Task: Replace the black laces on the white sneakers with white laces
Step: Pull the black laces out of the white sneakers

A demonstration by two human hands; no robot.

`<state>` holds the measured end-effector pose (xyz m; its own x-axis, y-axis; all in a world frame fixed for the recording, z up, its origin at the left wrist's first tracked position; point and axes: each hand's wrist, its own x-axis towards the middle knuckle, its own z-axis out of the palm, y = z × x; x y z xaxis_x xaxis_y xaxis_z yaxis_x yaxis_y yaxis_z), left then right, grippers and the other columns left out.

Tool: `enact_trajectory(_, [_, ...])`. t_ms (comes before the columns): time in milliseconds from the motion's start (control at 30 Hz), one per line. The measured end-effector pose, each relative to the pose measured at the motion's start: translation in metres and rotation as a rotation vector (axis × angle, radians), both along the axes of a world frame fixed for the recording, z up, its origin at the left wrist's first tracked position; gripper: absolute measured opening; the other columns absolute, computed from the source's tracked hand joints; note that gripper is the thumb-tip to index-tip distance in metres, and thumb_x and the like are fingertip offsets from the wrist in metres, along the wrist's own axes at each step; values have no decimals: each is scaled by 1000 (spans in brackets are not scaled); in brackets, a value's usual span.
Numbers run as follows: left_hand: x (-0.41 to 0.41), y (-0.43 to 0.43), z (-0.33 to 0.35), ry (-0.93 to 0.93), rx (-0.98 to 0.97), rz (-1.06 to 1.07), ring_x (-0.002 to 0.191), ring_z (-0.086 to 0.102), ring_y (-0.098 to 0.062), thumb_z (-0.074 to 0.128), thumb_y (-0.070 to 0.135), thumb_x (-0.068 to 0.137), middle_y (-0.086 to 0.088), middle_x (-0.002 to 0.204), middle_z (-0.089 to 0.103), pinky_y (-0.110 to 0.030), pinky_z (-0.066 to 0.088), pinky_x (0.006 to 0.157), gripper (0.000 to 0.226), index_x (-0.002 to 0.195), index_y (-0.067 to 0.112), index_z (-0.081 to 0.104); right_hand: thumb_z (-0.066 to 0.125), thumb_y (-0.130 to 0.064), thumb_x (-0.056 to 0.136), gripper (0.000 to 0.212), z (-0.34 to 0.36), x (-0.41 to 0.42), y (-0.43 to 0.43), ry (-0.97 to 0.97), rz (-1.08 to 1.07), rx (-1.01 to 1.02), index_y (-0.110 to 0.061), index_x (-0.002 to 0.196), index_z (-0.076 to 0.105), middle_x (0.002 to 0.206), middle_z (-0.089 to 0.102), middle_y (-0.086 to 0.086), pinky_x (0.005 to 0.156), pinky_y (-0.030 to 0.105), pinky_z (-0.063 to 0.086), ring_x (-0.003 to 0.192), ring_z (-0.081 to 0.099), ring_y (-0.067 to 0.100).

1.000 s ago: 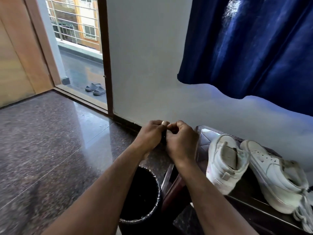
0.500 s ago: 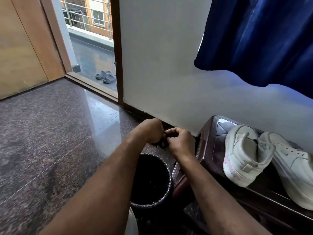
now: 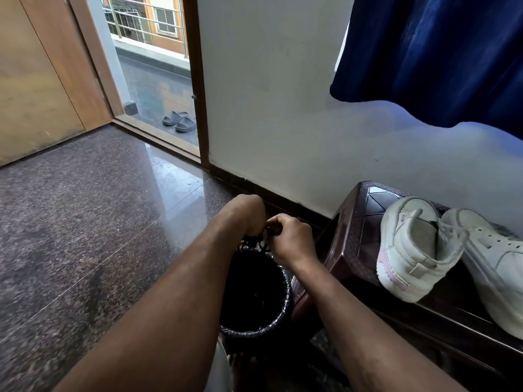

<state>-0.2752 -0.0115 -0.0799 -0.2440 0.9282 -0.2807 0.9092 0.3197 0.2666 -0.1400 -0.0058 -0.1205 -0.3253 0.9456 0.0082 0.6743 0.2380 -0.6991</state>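
The floor (image 3: 85, 222) lay bare to the left and far left, open for a hand as far as the doorway. A black bin (image 3: 256, 295) stood near centre, its mouth open upward, with both hands (image 3: 271, 230) bunched just above its far rim. Tight against the bin's right side stood a dark stool (image 3: 353, 239), blocking passage there. Two sneakers (image 3: 410, 250) filled most of its top, leaving a bare strip at the left edge. The wall (image 3: 283, 123) closed the far side.
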Motion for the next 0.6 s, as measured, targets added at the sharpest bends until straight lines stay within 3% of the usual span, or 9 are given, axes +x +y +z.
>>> enact_trajectory(67, [-1, -1, -4, -22, 11, 34, 104, 70, -30, 61, 19, 99, -11, 115, 72, -32, 49, 75, 25, 118, 8, 72, 71, -20, 87, 12, -2, 0, -2, -31, 44, -1, -28, 96, 75, 86, 76, -6, 70, 22, 54, 80, 71, 11])
enact_trajectory(133, [1, -2, -3, -44, 30, 63, 112, 68, -33, 59, 19, 100, -13, 120, 71, -34, 50, 80, 25, 118, 7, 71, 67, -20, 89, 13, -3, 2, -3, -61, 75, 21, -27, 98, 75, 88, 77, -5, 72, 22, 54, 82, 71, 13])
enact_trajectory(233, [6, 0, 3, -46, 73, 67, 95, 72, -34, 63, 22, 94, -12, 98, 73, -36, 55, 74, 14, 91, 11, 71, 67, -20, 90, 11, -3, 7, -2, -70, 83, 47, -25, 96, 74, 89, 77, -4, 76, 27, 58, 82, 73, 15])
enact_trajectory(300, [10, 2, 9, -47, 94, 67, 80, 70, -34, 70, 24, 85, -10, 85, 72, -36, 56, 67, 20, 69, 15, 60, 66, -19, 86, 9, -2, 10, -1, -78, 69, 85, -22, 91, 73, 84, 77, -2, 75, 33, 60, 80, 73, 20])
enact_trajectory(367, [16, 2, 18, -63, 142, 59, 79, 68, -34, 71, 25, 81, -9, 88, 73, -38, 60, 71, 19, 69, 15, 61, 65, -22, 84, 8, 5, 15, 1, -72, 43, 129, -21, 89, 72, 80, 75, 0, 70, 36, 59, 79, 73, 24])
enact_trajectory(433, [22, 0, 28, -92, 205, 60, 81, 70, -30, 68, 20, 81, -8, 91, 74, -39, 62, 77, 8, 80, 13, 72, 65, -24, 85, 10, 16, 21, 3, -58, 16, 168, -20, 91, 73, 81, 76, 3, 69, 37, 58, 81, 73, 28])
enact_trajectory(500, [29, -2, 37, -159, 286, 64, 84, 72, -29, 62, 17, 78, -8, 91, 75, -40, 63, 80, 18, 87, 15, 78, 66, -25, 87, 13, 32, 27, 4, -68, 4, 232, -16, 93, 74, 83, 76, 8, 66, 37, 54, 83, 72, 33])
enact_trajectory(600, [41, -6, 54, -253, 402, 70, 85, 73, -23, 60, 18, 73, 0, 85, 77, -35, 61, 81, 19, 79, 22, 77, 66, -25, 88, 14, 60, 40, 1, -93, 1, 344, -12, 91, 70, 84, 74, 13, 65, 38, 46, 87, 69, 39])
